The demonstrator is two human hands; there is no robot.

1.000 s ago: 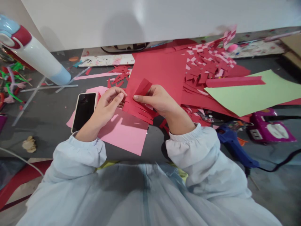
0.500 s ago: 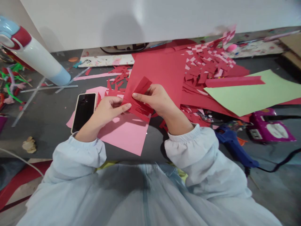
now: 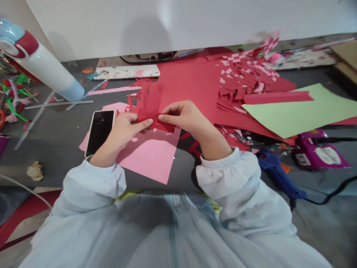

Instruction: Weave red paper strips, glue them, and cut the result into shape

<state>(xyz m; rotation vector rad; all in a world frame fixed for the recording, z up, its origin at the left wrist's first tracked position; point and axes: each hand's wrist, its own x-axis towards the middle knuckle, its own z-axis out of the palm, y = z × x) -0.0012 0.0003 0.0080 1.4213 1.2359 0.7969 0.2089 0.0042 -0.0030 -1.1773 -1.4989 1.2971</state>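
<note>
Between my two hands is a piece of red paper (image 3: 149,100) cut into strips, its strips pointing away from me. My left hand (image 3: 126,128) is closed on its left side, thumb on top. My right hand (image 3: 186,117) pinches it near the lower right, thumb and fingertips together. Under the hands lies a pink paper sheet (image 3: 152,158), partly covered. A larger red paper sheet (image 3: 189,83) spreads behind the held piece. Beside my left wrist rests a phone (image 3: 99,133) with a dark screen.
A white bottle (image 3: 47,63) stands at the left. Woven red-and-pink paper pieces (image 3: 245,76) are heaped at the back right, near a green paper sheet (image 3: 301,111). A blue glue gun (image 3: 279,175) with a cord and a purple box (image 3: 320,152) lie at the right.
The red paper's strips have unfolded and now stretch away from me. My right hand has shifted slightly down and right along the paper, and my left hand has barely moved.
</note>
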